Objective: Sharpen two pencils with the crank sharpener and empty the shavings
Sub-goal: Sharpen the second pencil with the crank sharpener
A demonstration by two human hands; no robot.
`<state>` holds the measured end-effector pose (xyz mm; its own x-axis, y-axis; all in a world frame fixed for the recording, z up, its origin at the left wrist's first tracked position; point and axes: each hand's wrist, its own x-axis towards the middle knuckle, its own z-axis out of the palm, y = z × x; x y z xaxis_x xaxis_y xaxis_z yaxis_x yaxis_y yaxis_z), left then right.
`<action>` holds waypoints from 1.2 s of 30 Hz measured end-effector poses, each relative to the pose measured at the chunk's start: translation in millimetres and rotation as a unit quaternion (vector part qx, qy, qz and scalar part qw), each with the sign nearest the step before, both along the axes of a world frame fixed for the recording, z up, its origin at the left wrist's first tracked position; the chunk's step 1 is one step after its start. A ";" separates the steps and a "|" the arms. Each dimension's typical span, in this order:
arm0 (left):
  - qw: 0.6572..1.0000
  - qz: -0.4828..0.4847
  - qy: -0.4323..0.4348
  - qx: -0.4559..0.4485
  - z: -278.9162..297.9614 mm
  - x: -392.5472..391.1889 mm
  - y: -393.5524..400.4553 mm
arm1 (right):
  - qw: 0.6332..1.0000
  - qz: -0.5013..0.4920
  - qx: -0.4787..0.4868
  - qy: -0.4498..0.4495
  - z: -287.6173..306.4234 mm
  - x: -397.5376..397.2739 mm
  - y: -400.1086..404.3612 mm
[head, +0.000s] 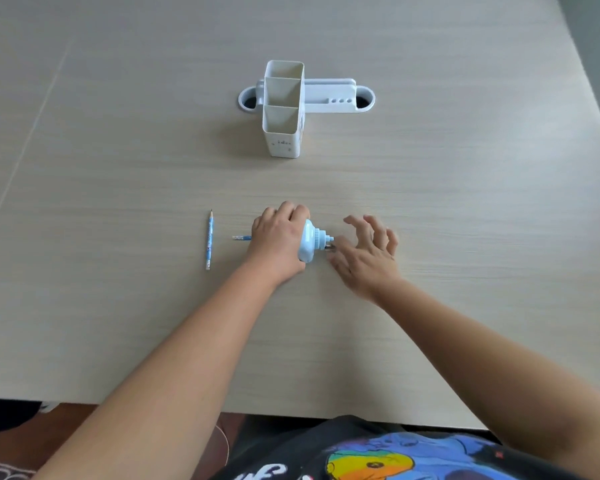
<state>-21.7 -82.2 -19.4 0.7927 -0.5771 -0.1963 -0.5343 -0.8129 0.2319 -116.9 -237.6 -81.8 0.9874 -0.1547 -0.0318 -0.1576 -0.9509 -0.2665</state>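
Farthest left on the pale wooden table a blue pencil lies loose, its sharpened tip pointing toward twelve o'clock and its eraser end toward six. Just to its right, at about three o'clock from it, the tail of a second pencil pokes out sideways from under the person's left hand; the rest of it is hidden by that hand. The left hand is closed down over the light blue crank sharpener, palm on top and fingers curled over its far side, pinning it to the tabletop. At three o'clock from the sharpener body the metal crank sticks out, and the right hand is right there, thumb and forefinger pinched at the crank while the other fingers fan loosely open. Well apart, toward twelve o'clock from the hands, a white pen holder with three empty compartments stands upright, partly covering a grey cable-port cover set into the table.
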 end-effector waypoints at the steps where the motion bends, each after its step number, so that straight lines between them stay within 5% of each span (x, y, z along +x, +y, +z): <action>1: 1.000 -0.004 0.000 0.004 0.2 0.0 0.3 | 1.000 -0.003 -0.003 -0.006 0.3 -3.4 1.2; 9: 1.000 -0.003 -0.004 0.015 1.9 0.0 -2.5 | 0.997 0.051 -0.057 0.005 10.3 2.6 -2.1; 14: 1.000 -0.002 -0.003 0.007 0.0 -0.9 -2.5 | 0.994 -0.016 0.107 -0.025 21.0 -23.3 16.5; 17: 1.000 -0.004 -0.001 0.009 0.4 0.2 -2.5 | 0.965 -0.027 0.252 0.071 29.9 -21.5 36.9; 23: 0.999 -0.023 0.021 0.005 4.1 2.5 0.6 | 0.959 -0.105 0.262 0.025 40.7 -3.8 36.5; 27: 0.993 -0.036 0.103 -0.046 11.1 7.6 6.4 | 0.957 -0.034 0.279 -0.077 47.4 6.3 26.5; 32: 0.972 -0.025 0.150 -0.179 29.6 15.8 29.3 | 0.955 0.039 0.294 -0.019 47.3 27.1 13.7; 36: 0.988 0.015 0.124 -0.091 36.6 31.9 70.7 | 0.955 0.083 0.284 0.011 52.4 34.1 9.7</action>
